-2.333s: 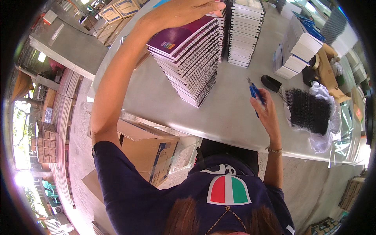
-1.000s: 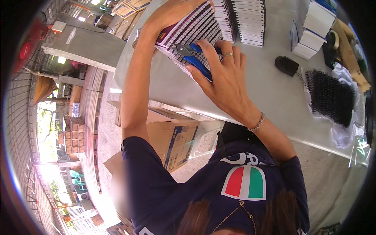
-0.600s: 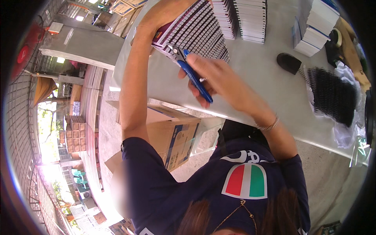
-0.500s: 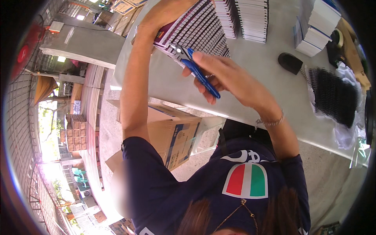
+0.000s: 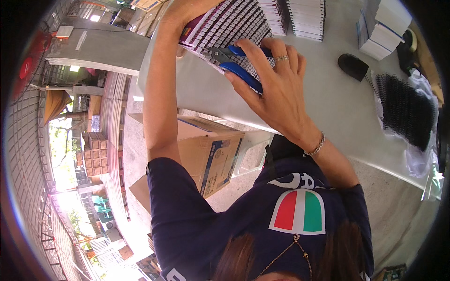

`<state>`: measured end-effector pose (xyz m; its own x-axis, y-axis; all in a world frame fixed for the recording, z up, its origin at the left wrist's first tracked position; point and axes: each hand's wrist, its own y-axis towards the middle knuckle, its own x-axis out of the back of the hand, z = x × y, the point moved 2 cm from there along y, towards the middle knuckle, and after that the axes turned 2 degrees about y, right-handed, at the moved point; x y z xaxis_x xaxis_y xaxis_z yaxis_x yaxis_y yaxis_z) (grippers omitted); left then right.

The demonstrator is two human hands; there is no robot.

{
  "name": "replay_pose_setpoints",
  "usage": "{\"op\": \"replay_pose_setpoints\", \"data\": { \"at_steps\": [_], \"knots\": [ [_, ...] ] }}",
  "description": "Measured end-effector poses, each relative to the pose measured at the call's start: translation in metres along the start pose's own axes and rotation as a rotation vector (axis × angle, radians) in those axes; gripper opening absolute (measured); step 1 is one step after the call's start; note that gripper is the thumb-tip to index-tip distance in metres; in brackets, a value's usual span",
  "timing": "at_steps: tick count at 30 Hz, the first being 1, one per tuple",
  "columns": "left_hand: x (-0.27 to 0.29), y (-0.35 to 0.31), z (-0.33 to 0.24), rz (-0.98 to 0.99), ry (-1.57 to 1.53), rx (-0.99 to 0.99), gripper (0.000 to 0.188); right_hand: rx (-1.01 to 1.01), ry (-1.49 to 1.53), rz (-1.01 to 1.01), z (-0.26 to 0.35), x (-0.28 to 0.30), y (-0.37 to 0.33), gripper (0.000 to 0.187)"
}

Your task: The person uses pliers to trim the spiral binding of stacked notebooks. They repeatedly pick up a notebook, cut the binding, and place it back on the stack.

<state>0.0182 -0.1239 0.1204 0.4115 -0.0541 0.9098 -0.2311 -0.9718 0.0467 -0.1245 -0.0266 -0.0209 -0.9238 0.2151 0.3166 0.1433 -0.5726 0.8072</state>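
Observation:
A slanted stack of spiral-bound notebooks (image 5: 229, 23) with a purple cover on top lies on the grey table (image 5: 328, 107). My left hand (image 5: 190, 7) presses down on the top of the stack at its left end. My right hand (image 5: 274, 84) grips blue-handled pliers (image 5: 234, 63), whose metal jaws touch the wire spines at the stack's near edge. A ring and a bracelet are on that right hand and wrist.
More notebook stacks (image 5: 304, 16) stand at the back, with white boxes (image 5: 382, 33) to the right. A black oval object (image 5: 354, 65) and a pile of black binding coils (image 5: 405, 107) on plastic lie at the right. An open cardboard box (image 5: 211, 150) sits below the table edge.
My right hand has brought the pliers from the right side of the table over to the stack and turned them so the jaws meet the spines. My left hand has stayed on the stack.

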Motion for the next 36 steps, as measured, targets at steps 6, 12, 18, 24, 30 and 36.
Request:
{"op": "replay_pose_setpoints", "data": {
  "at_steps": [6,12,18,24,30,36],
  "knots": [
    [0.0,-0.002,0.002,0.001,-0.006,-0.008,0.042,0.006,0.027,0.003,0.002,0.0,0.001,0.052],
    [-0.001,0.001,0.003,-0.035,0.019,-0.025,0.047,0.009,0.01,0.023,0.004,0.003,0.003,0.053],
    [0.0,-0.01,-0.012,-0.012,0.0,-0.005,0.048,-0.466,0.528,0.417,0.01,0.008,0.007,0.036],
    [0.001,-0.002,0.008,-0.019,-0.035,0.014,0.043,-0.396,0.532,0.347,0.002,0.001,0.003,0.041],
    [-0.002,-0.002,0.004,-0.004,-0.061,-0.007,0.045,-0.044,-0.009,0.053,0.001,0.001,-0.01,0.045],
    [-0.001,0.002,0.016,-0.085,0.031,-0.078,0.049,0.028,-0.047,0.013,0.002,-0.005,-0.008,0.043]
  ]
}}
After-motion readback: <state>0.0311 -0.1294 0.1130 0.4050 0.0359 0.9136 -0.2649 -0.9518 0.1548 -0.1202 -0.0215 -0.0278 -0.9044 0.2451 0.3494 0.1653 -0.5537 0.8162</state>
